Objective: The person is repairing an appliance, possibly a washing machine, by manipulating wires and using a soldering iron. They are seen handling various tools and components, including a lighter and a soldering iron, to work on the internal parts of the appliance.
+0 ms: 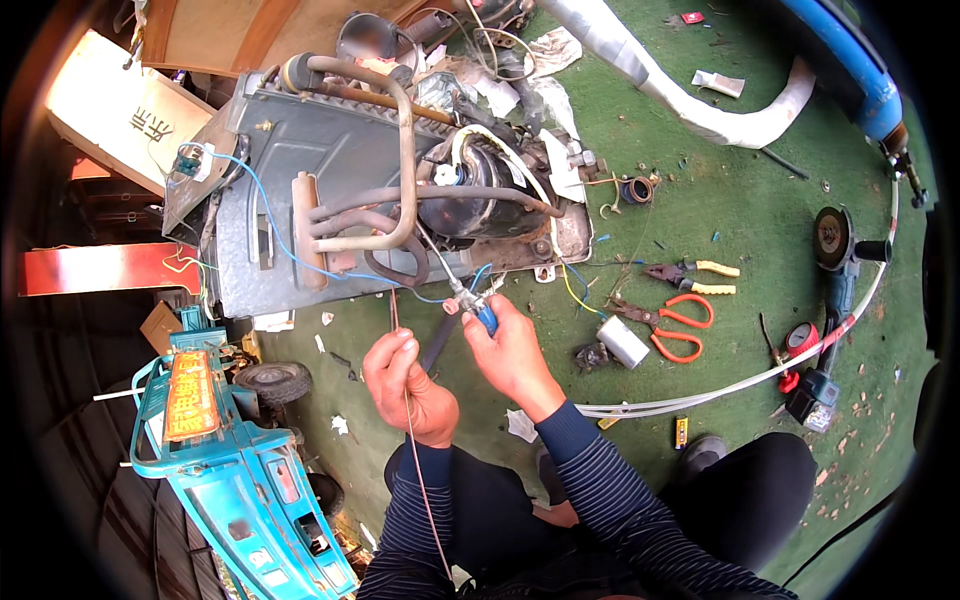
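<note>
Fingers of the left hand were pinched around a thin copper-coloured line; those of the right hand were clamped on a blue-and-metal fitting, both nearer the wearer than the compressor; the step seemed to be aligning these; the next move likely called for steadiness.

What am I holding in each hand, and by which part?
Left hand: a thin copper-coloured strand, partway along. Right hand: a blue-handled metal tool, by its handle.
</note>
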